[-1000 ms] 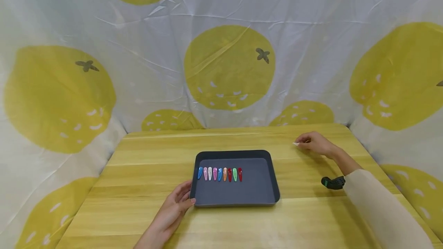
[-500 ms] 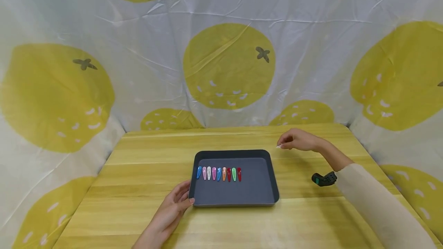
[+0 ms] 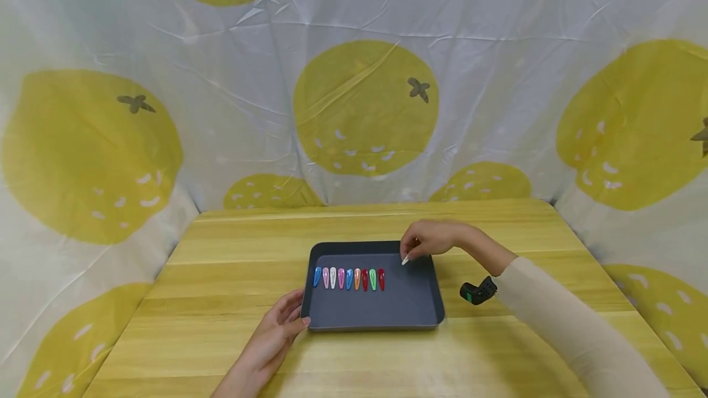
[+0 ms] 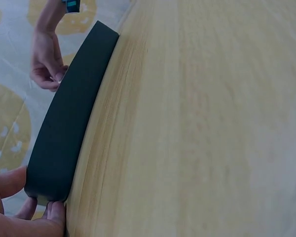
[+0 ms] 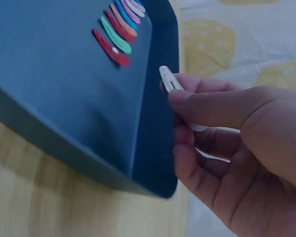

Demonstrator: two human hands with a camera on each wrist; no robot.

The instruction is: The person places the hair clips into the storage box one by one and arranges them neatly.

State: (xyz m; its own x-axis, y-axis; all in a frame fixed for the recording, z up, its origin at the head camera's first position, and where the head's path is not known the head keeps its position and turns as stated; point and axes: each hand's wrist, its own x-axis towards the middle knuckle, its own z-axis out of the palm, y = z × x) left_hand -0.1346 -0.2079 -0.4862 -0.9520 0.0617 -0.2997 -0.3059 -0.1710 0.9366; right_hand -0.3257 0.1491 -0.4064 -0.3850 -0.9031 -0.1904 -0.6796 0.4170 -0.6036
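A dark grey tray (image 3: 376,318) lies on the table, with a row of several hair clips (image 3: 357,279) in blue, pink, white, orange, red and green along its left and middle part. The left hand (image 3: 275,333) grips the tray's left side near the front corner, thumb on the rim and fingers at the wall, as the left wrist view also shows. Over the tray's back right part, the right hand (image 3: 427,238) pinches a white snap hair clip (image 5: 170,81) between thumb and fingers. That clip is tilted and apart from the red clip (image 5: 111,48) at the row's right end.
The wooden table (image 3: 221,275) extends on all sides of the tray. A black strapped device (image 3: 478,291) sits at the right wrist, by the beige sleeve. Behind the table hangs a white curtain (image 3: 487,91) with yellow lemon prints.
The right hand has moved left with the white hair clip, from above the table on the right to over the tray. The left hand stays on the tray, and the row is unchanged.
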